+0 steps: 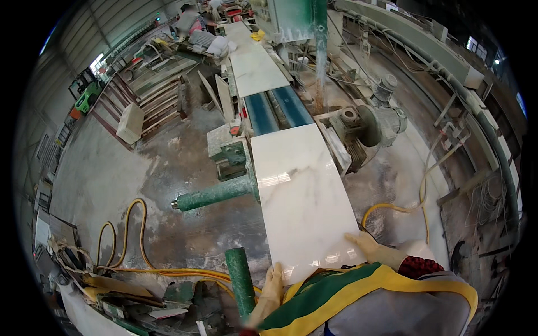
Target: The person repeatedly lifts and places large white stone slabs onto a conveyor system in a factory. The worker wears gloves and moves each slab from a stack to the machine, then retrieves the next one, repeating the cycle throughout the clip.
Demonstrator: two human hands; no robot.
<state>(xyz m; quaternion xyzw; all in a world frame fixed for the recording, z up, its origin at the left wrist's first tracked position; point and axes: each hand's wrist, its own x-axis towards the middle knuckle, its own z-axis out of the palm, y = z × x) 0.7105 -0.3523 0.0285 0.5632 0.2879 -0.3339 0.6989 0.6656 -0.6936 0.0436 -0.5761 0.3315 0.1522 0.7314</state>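
Observation:
A long, polished white marble slab [305, 196] with faint grey veins lies lengthwise ahead of me, its near end close to my body. My left hand [273, 285] is closed on its near left corner. On the near right edge, my right hand [370, 247] grips the slab with the thumb side laid toward the top face. The undersides of both grips are hidden. Beyond the slab's far end run two blue conveyor belts [274, 109], and another white slab [255, 71] rests farther along the same line.
A green roller [216, 193] juts out left of the slab, and a green post [241, 280] stands beside my left hand. Electric motors [378, 123] sit at the right. Yellow hoses [140, 224] cross the floor. Stone offcuts [168, 302] lie lower left; a person [190, 22] is far back.

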